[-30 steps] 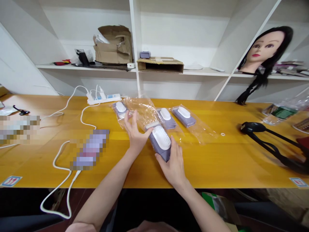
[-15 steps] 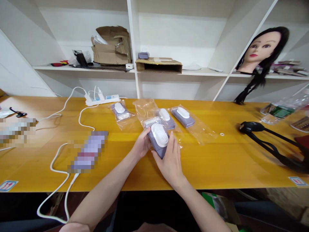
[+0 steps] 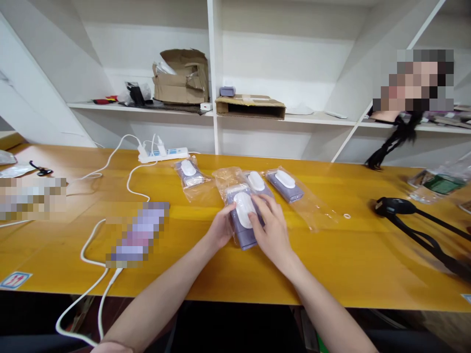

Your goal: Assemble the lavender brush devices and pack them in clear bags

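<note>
1. Item: a purple device (image 3: 240,238) with a white oval cap (image 3: 243,209) lies at the centre of the view, over the table's near half. It sits inside a clear plastic bag (image 3: 225,178), with its long axis pointing away from the person and tilted slightly.
2. Left hand (image 3: 222,228): partly closed, with the fingers curled against the device's left edge and the fingertips near the cap.
3. Right hand (image 3: 274,223): fingers slightly spread and bent, lying across the device's right side over the bag. The two hands hold the device between them. The view does not clearly show whether it is raised or resting on the table.
4. Handling: the device appears light and rigid, while the thin bag is soft and likely slippery. Take hold of the long edges of the body, not the rounded cap.
5. Nearby: three similar bagged packets (image 3: 189,174) lie in a row beyond the hands on the yellow wooden table (image 3: 331,274). The middle packet (image 3: 256,181) is just behind the held device, and the third packet (image 3: 285,184) is to its right.
</note>
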Demonstrator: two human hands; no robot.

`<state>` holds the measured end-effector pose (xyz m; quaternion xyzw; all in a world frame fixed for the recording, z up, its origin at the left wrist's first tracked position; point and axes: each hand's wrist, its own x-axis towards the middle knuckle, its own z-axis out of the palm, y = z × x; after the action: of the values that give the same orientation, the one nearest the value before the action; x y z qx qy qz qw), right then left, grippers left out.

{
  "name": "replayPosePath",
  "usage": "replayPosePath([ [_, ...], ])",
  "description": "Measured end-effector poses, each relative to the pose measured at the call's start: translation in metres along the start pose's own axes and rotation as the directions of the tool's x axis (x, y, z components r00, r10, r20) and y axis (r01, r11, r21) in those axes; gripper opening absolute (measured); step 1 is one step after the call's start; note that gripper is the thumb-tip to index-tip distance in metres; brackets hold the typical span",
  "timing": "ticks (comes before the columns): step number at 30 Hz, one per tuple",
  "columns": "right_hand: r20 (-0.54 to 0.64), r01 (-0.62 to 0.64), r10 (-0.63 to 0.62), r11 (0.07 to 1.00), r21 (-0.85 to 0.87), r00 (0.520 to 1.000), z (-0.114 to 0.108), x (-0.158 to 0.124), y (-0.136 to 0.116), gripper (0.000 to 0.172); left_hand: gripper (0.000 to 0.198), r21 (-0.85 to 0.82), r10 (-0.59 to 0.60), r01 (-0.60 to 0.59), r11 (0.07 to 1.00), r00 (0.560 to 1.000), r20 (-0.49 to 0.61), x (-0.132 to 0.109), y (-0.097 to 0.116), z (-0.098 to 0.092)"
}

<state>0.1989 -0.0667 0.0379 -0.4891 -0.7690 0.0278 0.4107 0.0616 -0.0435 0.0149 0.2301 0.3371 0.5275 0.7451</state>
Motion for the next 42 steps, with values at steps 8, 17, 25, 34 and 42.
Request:
replayPosePath([
  [8, -0.266, 0.08, -0.064, 0.996, 0.05, 0.962, 0.01, 0.001, 0.006, 0.021, 0.023, -0.066, -0.002, 0.005, 0.998, 0.999, 0.048, 0.001, -0.005, 0.001],
  [17, 0.173, 0.066, -0.127, 0.945, 0.322, 0.977, -0.009, -0.016, 0.016, 0.084, 0.032, -0.076, 0.057, -0.061, 0.995, 0.997, -0.048, 0.0, 0.012, -0.004],
  [25, 0.152, -0.099, 0.05, 0.937, 0.336, 0.987, 0.01, -0.013, 0.031, 0.094, 0.036, 0.052, 0.104, -0.104, 0.993, 0.995, 0.005, -0.005, 0.007, -0.002],
  [34, 0.11, -0.056, 0.025, 0.955, 0.291, 0.994, 0.001, -0.002, 0.037, 0.076, 0.034, 0.159, 0.112, -0.127, 0.979, 0.989, 0.1, -0.016, -0.005, 0.005],
  [42, -0.186, 0.062, 0.031, 0.879, 0.472, 0.982, -0.005, -0.004, 0.037, 0.034, 0.056, 0.261, 0.048, -0.082, 0.962, 0.99, 0.136, -0.015, 0.001, 0.003],
])
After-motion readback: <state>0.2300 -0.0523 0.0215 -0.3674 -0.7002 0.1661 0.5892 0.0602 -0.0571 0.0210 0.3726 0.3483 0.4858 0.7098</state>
